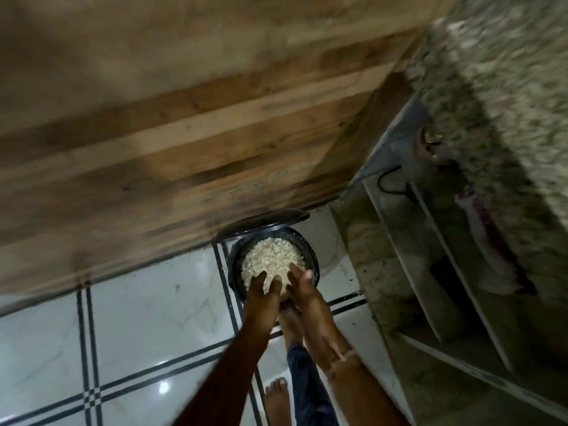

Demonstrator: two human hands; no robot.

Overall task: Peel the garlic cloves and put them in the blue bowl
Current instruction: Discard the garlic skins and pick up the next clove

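Pale garlic point(270, 256) is heaping to the brim of the dark bowl point(311, 253) at lower centre of the frame, so I am judging the load light but loose, spilling if tipped. My left hand point(261, 292) and right hand point(304, 290) are lying side by side over its near rim, reaching onto the heap; blur is hiding whether they are clamping, and the stiff rim seems the place to hold. Wooden tabletop point(184, 133) is filling the upper left.

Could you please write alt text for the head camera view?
Both hands, left hand and right hand, reach down to a dark bowl heaped with pale garlic pieces, fingers over its near rim. A tiled floor and a bare foot show below, a wooden panel beyond.
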